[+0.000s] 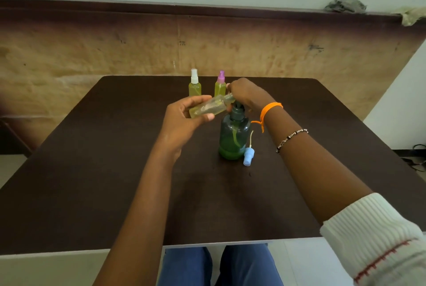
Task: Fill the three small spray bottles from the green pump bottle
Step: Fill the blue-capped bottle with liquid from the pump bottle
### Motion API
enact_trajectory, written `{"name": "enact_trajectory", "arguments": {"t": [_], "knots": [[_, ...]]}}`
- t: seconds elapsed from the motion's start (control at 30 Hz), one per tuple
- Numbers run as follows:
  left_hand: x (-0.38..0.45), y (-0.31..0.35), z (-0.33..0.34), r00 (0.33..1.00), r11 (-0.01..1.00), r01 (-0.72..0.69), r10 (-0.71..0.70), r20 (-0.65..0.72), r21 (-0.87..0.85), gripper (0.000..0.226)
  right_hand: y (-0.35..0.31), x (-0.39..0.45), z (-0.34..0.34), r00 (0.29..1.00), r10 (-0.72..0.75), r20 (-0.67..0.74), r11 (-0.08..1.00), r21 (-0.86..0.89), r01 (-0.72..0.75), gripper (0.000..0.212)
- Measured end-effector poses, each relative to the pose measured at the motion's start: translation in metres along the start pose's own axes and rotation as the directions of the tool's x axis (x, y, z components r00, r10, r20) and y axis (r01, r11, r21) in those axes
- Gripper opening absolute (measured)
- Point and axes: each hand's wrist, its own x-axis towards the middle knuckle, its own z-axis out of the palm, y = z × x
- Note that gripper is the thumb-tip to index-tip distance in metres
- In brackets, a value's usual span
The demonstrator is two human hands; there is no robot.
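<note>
The green pump bottle (234, 138) stands mid-table, with green liquid low in its base. My right hand (245, 93) rests on top of its dark pump head, which it mostly hides. My left hand (184, 119) grips an uncapped small spray bottle (208, 107), tilted almost flat with its neck by the pump's spout. Its blue spray cap (248, 156), tube attached, lies on the table right of the pump bottle. Two capped small bottles holding yellow-green liquid stand behind: one with a white cap (194, 83), one with a pink cap (220, 85).
The dark brown table (92, 170) ends at a pale front edge near my knees. A worn tan wall rises behind the table. Crumpled cloth (345, 5) sits on the ledge at the far right. Cables lie on the floor to the right.
</note>
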Motion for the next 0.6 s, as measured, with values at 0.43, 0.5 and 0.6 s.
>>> {"name": "enact_trajectory", "arguments": {"t": [0.43, 0.5, 0.6], "knots": [[0.000, -0.001, 0.000, 1.000, 1.000, 0.012, -0.012, 0.009, 0.023, 0.039, -0.004, -0.003, 0.002, 0.999, -0.021, -0.043, 0.992, -0.124, 0.015, 0.032], [0.000, 0.001, -0.002, 1.000, 1.000, 0.007, -0.008, 0.015, 0.024, 0.039, -0.007, -0.006, 0.000, 1.000, -0.002, 0.007, 0.993, -0.115, 0.002, 0.032], [0.000, 0.001, -0.003, 1.000, 1.000, 0.006, -0.007, 0.025, 0.023, 0.039, -0.004, -0.003, 0.003, 1.000, 0.001, -0.003, 1.000, -0.022, -0.001, 0.028]]}}
